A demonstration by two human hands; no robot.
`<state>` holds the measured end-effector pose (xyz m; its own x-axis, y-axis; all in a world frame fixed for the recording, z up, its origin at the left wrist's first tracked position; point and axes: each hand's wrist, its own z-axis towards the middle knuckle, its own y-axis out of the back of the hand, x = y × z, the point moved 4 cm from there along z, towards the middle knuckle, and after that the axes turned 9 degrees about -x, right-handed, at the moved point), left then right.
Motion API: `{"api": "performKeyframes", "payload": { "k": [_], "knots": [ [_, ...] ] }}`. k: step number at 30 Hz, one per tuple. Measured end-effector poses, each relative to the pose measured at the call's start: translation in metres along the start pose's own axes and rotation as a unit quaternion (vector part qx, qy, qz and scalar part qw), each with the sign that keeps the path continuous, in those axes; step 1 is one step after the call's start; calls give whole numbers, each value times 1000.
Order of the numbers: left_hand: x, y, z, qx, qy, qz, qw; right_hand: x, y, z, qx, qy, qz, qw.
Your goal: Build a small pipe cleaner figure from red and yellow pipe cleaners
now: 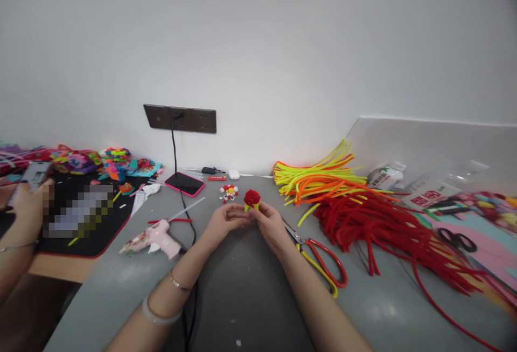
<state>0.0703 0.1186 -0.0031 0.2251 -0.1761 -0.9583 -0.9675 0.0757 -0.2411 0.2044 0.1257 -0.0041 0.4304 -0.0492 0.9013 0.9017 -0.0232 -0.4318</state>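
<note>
Both my hands meet over the middle of the grey table (250, 287). Together they hold a small pipe-cleaner flower (252, 199) with a fuzzy red top and a yellow-green base. My left hand (224, 221) pinches it from the left and my right hand (271, 223) from the right. The flower sticks up above my fingertips. Just behind it lies a small red, white and yellow flower piece (229, 192).
A pink glue gun (155, 237) lies left of my hands, its black cord running to a wall socket (180, 118). Red-handled scissors (319, 257) lie to the right, beside piles of red (379, 228) and yellow-orange (319, 177) pipe cleaners. A phone (184, 183) lies behind. Another person's hand (28, 201) holds a phone at far left.
</note>
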Motion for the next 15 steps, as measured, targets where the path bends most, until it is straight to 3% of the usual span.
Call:
{"api": "performKeyframes", "payload": {
  "k": [6, 15],
  "knots": [
    [2, 2, -1, -10, 47, 13, 999, 7, 8, 4, -63, 36, -11, 997],
    [-6, 4, -3, -23, -16, 47, 999, 15, 17, 10, -126, 56, 13, 990]
  ]
}}
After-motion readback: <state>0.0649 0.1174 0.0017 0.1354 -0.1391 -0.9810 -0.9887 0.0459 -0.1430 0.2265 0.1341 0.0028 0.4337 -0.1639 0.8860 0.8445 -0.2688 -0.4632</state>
